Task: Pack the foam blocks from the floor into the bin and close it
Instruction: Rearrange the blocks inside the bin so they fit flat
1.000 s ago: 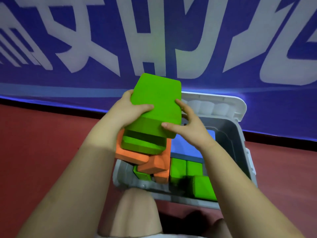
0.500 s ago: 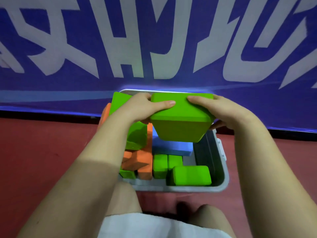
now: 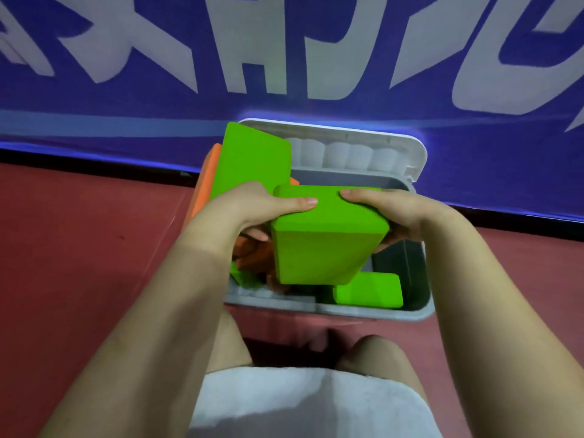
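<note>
A large green foam block (image 3: 325,238) sits between both hands over the open grey bin (image 3: 420,308), its lower end dipping inside. My left hand (image 3: 249,210) grips its left side, thumb on top. My right hand (image 3: 395,210) grips its right side. Another big green block (image 3: 249,159) stands tilted at the bin's left, leaning on an orange block (image 3: 207,178). A small green block (image 3: 368,290) lies in the bin's front right corner. More orange pieces (image 3: 252,263) lie beneath my left hand, partly hidden.
The bin's white lid (image 3: 357,147) stands open against a blue banner with white characters (image 3: 284,58). Red floor (image 3: 79,248) surrounds the bin. My knees (image 3: 369,352) are just in front of it.
The green block has tipped from flat to steeply angled and dropped lower into the bin, covering the blue block. Both hands came down with it.
</note>
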A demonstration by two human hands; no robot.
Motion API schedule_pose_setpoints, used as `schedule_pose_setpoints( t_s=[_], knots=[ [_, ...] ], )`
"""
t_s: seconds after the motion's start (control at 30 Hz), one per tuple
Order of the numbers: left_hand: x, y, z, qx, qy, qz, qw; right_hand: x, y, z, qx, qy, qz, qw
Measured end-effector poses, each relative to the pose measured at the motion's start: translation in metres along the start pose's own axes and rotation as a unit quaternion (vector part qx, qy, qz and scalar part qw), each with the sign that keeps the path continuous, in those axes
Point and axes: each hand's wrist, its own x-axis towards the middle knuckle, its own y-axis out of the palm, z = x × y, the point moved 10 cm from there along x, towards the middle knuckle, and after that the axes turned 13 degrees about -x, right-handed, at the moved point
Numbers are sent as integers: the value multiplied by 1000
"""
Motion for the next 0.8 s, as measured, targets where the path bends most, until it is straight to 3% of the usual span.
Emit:
schedule_pose_setpoints(
  t_s=[0.17,0.47,0.8],
  knots=[
    [1,0,6,-12,-3,-3,1000,2,-2,-4,-15,12,15,1000],
    [10,-6,50,2,-79,-17,997,28,41,-24,19,40,28,999],
    [29,10,93,1,-151,81,985,48,73,-33,13,30,42,999]
  ],
)
